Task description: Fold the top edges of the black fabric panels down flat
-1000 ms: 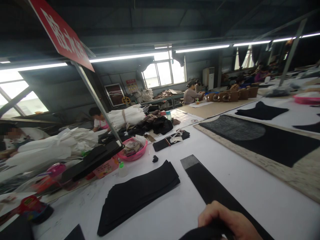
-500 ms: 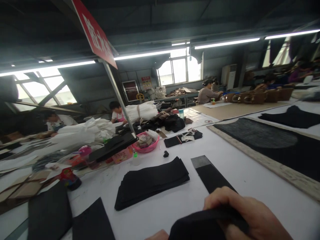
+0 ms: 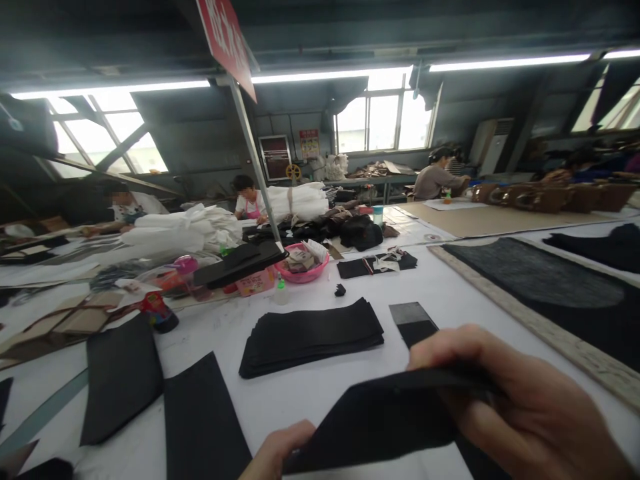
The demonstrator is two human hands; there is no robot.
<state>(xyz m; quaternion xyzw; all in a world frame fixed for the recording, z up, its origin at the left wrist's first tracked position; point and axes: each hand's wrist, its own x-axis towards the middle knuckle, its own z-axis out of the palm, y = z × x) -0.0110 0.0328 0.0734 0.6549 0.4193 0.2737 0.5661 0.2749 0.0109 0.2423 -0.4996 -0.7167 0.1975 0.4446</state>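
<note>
A black fabric piece (image 3: 385, 420) is held up between my two hands, low in the view. My right hand (image 3: 520, 400) grips its right end, with the thumb beneath and fingers on top. At its lower left corner my left hand (image 3: 280, 450) pinches the edge; much of that hand is out of frame. Beyond lies a stack of black pieces (image 3: 313, 337) on the white table (image 3: 350, 293). A black strip with a grey end (image 3: 413, 320) runs partly behind my right hand. Two more black panels, one farther left (image 3: 123, 380) and one nearer (image 3: 203, 420), lie on the left.
A pink basket (image 3: 305, 275) stands by a post with a red sign (image 3: 227, 43). A small green-capped bottle (image 3: 281, 292) is near it. A large black panel on a board (image 3: 540, 280) lies to the right. Several people (image 3: 435, 177) sit farther back.
The view has swung left and down. Both hands and the black fabric piece have risen further into the picture, showing more of the piece and of my left hand.
</note>
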